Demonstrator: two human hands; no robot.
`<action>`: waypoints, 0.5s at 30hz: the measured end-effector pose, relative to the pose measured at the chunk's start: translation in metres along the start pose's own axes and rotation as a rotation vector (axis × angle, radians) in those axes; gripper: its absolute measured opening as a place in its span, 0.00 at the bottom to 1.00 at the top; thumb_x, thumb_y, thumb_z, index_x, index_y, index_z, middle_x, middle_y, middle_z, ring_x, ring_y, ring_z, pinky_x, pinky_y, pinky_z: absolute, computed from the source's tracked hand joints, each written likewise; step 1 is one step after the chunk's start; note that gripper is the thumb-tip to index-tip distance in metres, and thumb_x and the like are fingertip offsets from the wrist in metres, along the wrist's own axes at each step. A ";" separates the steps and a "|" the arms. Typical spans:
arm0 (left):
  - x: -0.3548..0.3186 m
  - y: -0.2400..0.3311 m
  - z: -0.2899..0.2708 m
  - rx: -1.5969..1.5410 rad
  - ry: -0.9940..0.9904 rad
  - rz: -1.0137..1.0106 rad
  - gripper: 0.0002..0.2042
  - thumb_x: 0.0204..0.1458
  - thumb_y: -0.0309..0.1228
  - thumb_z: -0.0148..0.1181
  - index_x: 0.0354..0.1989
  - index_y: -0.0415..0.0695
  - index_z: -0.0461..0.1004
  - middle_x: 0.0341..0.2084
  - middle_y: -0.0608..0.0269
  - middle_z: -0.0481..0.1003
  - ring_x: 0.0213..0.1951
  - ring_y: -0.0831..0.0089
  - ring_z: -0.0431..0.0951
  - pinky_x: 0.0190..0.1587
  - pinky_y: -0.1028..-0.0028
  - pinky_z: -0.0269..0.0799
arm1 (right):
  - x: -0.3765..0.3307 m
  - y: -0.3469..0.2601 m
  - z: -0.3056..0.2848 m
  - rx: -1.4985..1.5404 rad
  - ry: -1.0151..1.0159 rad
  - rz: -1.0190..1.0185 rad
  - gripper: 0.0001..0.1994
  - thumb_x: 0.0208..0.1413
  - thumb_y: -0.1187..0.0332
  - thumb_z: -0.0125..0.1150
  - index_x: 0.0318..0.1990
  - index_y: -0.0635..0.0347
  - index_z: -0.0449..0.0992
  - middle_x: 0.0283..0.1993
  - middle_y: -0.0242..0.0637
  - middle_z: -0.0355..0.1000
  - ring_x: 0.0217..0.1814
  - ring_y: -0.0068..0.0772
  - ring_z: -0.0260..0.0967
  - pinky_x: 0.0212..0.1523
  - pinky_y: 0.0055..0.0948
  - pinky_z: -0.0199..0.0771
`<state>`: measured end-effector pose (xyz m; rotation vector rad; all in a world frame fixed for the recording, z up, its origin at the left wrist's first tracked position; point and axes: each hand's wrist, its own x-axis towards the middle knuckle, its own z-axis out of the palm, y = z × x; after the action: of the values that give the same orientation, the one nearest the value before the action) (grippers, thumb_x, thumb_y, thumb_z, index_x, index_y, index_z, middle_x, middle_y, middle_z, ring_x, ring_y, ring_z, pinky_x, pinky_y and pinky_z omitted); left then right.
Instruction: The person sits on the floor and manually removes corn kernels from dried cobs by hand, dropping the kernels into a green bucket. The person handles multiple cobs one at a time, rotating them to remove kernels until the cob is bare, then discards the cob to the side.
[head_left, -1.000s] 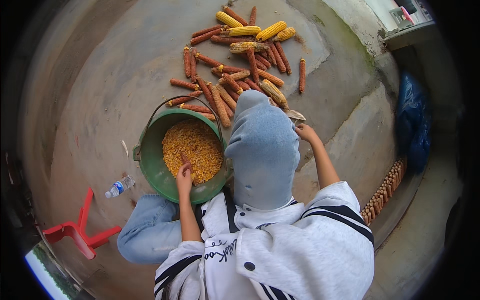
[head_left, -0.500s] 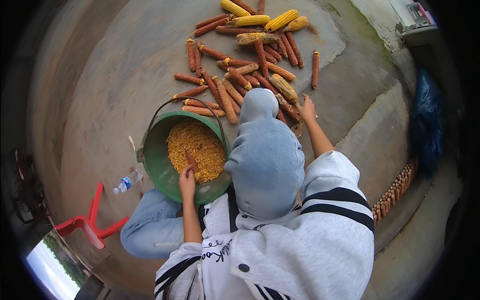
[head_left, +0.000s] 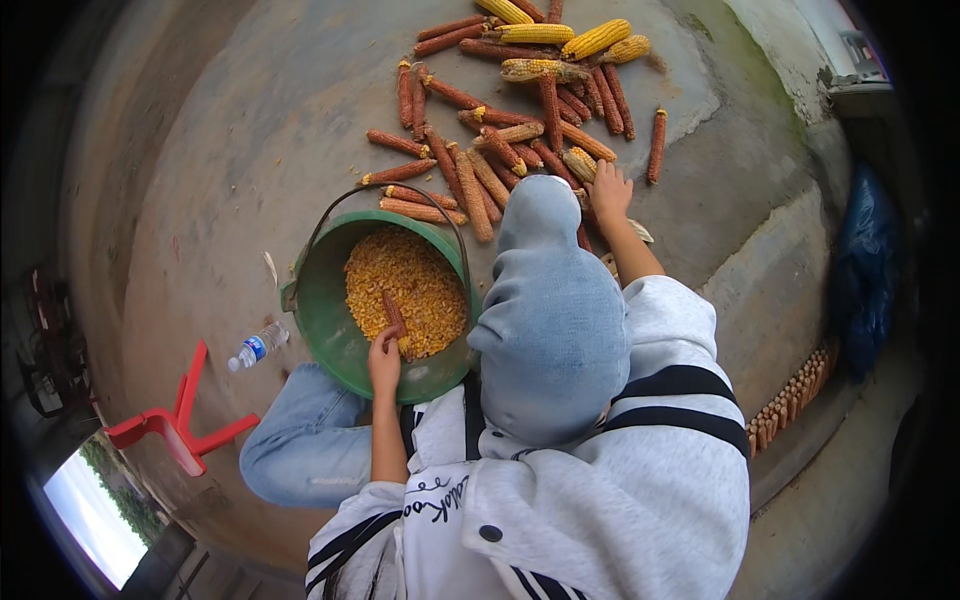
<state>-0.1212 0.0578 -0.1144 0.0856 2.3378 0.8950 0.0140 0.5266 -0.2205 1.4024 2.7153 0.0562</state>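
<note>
Inside the tilted green bucket (head_left: 325, 340), which holds loose yellow corn kernels (head_left: 410, 285), my left hand (head_left: 384, 362) grips the lower end of a reddish corncob (head_left: 393, 310). My right hand (head_left: 610, 195) lies over a partly shelled ear of corn (head_left: 579, 160) at the near right side of the cob pile, its fingers curled on the ear. The far end of that ear shows; the rest is under my hand. My bent, denim-covered knee (head_left: 550, 300) stands between the two hands and hides part of the pile.
Bare red cobs (head_left: 468, 190) and several yellow ears (head_left: 597, 40) are heaped ahead on the concrete floor. At left lie a water bottle (head_left: 258, 345) and a red plastic piece (head_left: 185, 425). Far right are a blue plastic bag (head_left: 862, 270) and a row of cobs (head_left: 790, 400).
My right hand has moved from beside the partly shelled ear onto it. My left hand still holds the reddish cob in the bucket. The whole view has shifted slightly.
</note>
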 end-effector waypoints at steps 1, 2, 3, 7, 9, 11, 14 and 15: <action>0.000 -0.003 -0.002 -0.032 -0.003 -0.006 0.12 0.52 0.25 0.45 0.43 0.39 0.72 0.38 0.60 0.74 0.42 0.72 0.72 0.46 0.75 0.65 | 0.001 0.000 0.003 -0.016 -0.001 -0.045 0.15 0.45 0.59 0.59 0.39 0.52 0.66 0.36 0.29 0.67 0.42 0.31 0.66 0.40 0.38 0.62; 0.000 -0.003 -0.001 -0.072 -0.008 -0.008 0.12 0.52 0.25 0.45 0.43 0.39 0.72 0.38 0.60 0.74 0.42 0.72 0.72 0.45 0.75 0.65 | 0.004 0.003 0.006 -0.039 0.004 -0.089 0.13 0.47 0.60 0.57 0.38 0.52 0.66 0.36 0.30 0.68 0.43 0.32 0.66 0.40 0.38 0.62; 0.001 -0.003 0.000 -0.111 -0.013 -0.010 0.12 0.52 0.25 0.45 0.43 0.39 0.72 0.38 0.60 0.74 0.41 0.73 0.72 0.45 0.76 0.65 | 0.008 0.007 0.008 -0.061 0.009 -0.134 0.10 0.48 0.61 0.54 0.38 0.52 0.67 0.36 0.31 0.69 0.43 0.33 0.66 0.40 0.39 0.62; -0.001 -0.001 -0.001 -0.066 0.002 -0.017 0.12 0.50 0.25 0.46 0.42 0.41 0.73 0.36 0.58 0.74 0.39 0.70 0.73 0.42 0.75 0.66 | 0.024 0.010 -0.002 0.135 -0.223 0.010 0.10 0.50 0.62 0.49 0.38 0.54 0.70 0.37 0.36 0.72 0.42 0.39 0.68 0.41 0.41 0.64; 0.000 0.000 0.000 -0.085 -0.002 0.019 0.12 0.50 0.25 0.46 0.42 0.41 0.73 0.36 0.58 0.74 0.39 0.70 0.73 0.42 0.74 0.66 | 0.039 0.012 -0.017 0.229 -0.356 0.054 0.11 0.50 0.61 0.48 0.39 0.54 0.71 0.37 0.39 0.73 0.39 0.46 0.68 0.40 0.43 0.65; 0.003 0.004 0.000 -0.090 -0.016 -0.019 0.12 0.50 0.25 0.46 0.42 0.41 0.73 0.36 0.58 0.74 0.39 0.70 0.73 0.42 0.74 0.66 | 0.057 0.019 -0.032 0.430 -0.439 0.025 0.14 0.49 0.61 0.49 0.36 0.62 0.74 0.33 0.42 0.73 0.29 0.39 0.70 0.34 0.36 0.68; 0.006 0.005 0.005 -0.091 -0.021 0.019 0.12 0.51 0.26 0.46 0.42 0.41 0.72 0.37 0.59 0.74 0.39 0.70 0.73 0.43 0.74 0.66 | 0.092 0.046 -0.052 0.772 -0.665 -0.120 0.12 0.50 0.67 0.48 0.28 0.68 0.75 0.23 0.38 0.68 0.19 0.27 0.65 0.24 0.26 0.66; 0.005 0.005 0.005 -0.089 -0.005 0.042 0.12 0.51 0.26 0.47 0.42 0.41 0.72 0.37 0.59 0.74 0.39 0.70 0.73 0.43 0.74 0.66 | 0.094 0.044 -0.071 0.784 -0.639 -0.209 0.11 0.50 0.71 0.46 0.25 0.67 0.73 0.20 0.35 0.65 0.18 0.26 0.63 0.23 0.26 0.63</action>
<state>-0.1231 0.0654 -0.1167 0.0999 2.2960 1.0164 -0.0111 0.6293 -0.1526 0.9590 2.3472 -1.3334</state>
